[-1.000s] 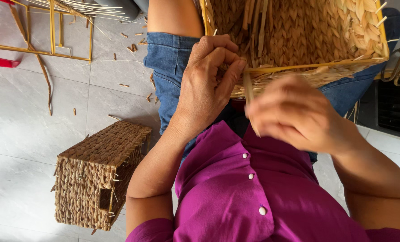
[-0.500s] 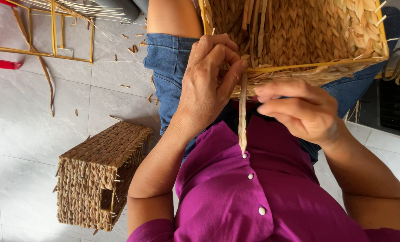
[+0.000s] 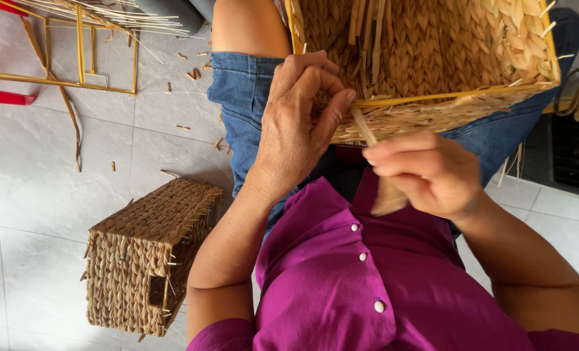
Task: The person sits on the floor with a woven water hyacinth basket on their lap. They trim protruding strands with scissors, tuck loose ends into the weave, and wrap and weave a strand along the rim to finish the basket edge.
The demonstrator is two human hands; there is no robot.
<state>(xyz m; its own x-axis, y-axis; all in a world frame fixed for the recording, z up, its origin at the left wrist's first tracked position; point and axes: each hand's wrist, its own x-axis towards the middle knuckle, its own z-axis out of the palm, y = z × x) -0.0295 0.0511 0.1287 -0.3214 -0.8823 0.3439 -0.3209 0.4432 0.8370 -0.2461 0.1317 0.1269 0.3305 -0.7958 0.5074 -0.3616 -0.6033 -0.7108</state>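
A half-woven basket (image 3: pixel 432 58) rests on the person's lap, its open side turned toward the camera and its yellow wire rim (image 3: pixel 452 96) running along the near edge. The left hand (image 3: pixel 299 123) grips that near edge at its left end, fingers curled over the rim and thumb pressed against the weave. The right hand (image 3: pixel 426 172) sits just below the rim, clenched around a flat straw strand (image 3: pixel 370 140) that runs from the rim, beside the left thumb, down into the fist, its frayed end poking out beneath the fingers. The hands are close together, not touching. The person wears denim shorts (image 3: pixel 244 104) and a magenta shirt (image 3: pixel 341 286) with 3 white buttons showing. On the tiled floor (image 3: pixel 36 195) to the left stands a finished basket (image 3: pixel 146 257), box-shaped and well apart from the hands. Farther off, at the top left, a bare yellow wire frame (image 3: pixel 81 58) lies beside loose straw (image 3: pixel 101 13), with short offcuts scattered near it.
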